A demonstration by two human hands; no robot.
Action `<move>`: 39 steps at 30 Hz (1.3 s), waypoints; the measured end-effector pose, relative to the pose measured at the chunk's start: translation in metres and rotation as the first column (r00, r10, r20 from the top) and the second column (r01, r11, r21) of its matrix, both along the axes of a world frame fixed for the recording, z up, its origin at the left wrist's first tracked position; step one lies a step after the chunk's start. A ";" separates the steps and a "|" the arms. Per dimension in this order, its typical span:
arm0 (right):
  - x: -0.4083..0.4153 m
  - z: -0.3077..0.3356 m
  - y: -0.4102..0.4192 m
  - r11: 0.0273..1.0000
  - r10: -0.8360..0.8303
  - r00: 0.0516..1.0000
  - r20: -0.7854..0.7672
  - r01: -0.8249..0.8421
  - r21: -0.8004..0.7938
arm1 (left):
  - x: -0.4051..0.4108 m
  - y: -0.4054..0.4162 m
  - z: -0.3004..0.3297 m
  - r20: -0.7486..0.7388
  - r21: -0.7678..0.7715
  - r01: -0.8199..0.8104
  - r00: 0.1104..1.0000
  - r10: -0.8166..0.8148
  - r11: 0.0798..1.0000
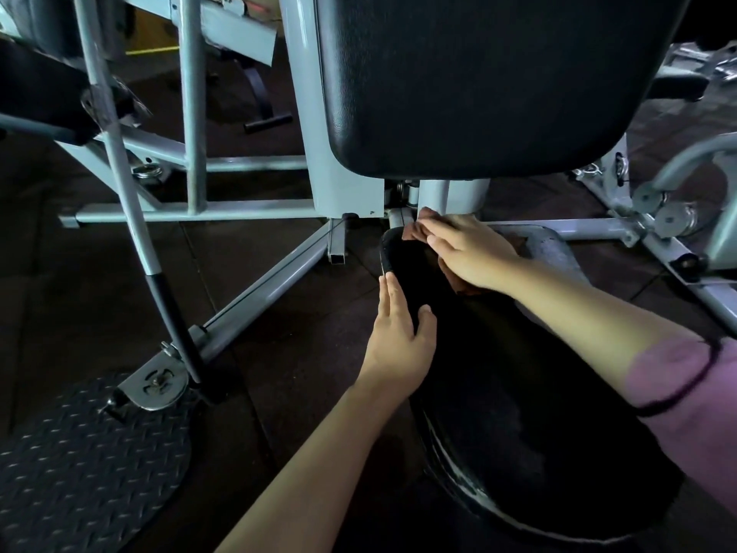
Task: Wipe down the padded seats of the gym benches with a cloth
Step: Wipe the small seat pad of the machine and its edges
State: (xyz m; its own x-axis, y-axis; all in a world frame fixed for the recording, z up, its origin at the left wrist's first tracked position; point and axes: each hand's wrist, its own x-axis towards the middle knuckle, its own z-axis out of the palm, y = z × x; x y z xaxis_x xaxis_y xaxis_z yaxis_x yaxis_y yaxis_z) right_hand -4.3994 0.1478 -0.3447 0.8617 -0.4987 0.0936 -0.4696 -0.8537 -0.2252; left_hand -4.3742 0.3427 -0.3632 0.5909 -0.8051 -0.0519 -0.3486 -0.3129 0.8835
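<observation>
Right hand flat, fingers straight, pressing brown cloth under them onto far end of black padded seat, left hand open, fingers extended along seat's left edge, black vinyl backrest beyond both hands

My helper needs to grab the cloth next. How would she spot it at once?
Find the big black backrest; just below it lies the black padded seat. At the seat's far end, the right hand presses flat on the cloth, the only reddish-brown, crumpled thing among black padding and grey frame.
</observation>
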 end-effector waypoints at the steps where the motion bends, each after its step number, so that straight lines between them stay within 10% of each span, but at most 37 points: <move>1: -0.004 -0.002 0.007 0.999 0.031 0.999 0.006 -0.031 -0.040 | 0.000 0.000 0.000 0.006 0.003 0.002 1.000 -0.002 1.000; 9: 0.034 0.000 0.035 0.979 0.194 0.980 -0.036 -0.196 -0.059 | 0.001 0.001 0.002 -0.005 0.022 -0.010 1.000 0.010 1.000; 39: -0.032 0.024 0.010 0.985 -0.158 0.962 0.223 0.138 0.104 | 0.004 -0.004 0.023 0.338 0.211 -0.057 0.941 -0.018 0.976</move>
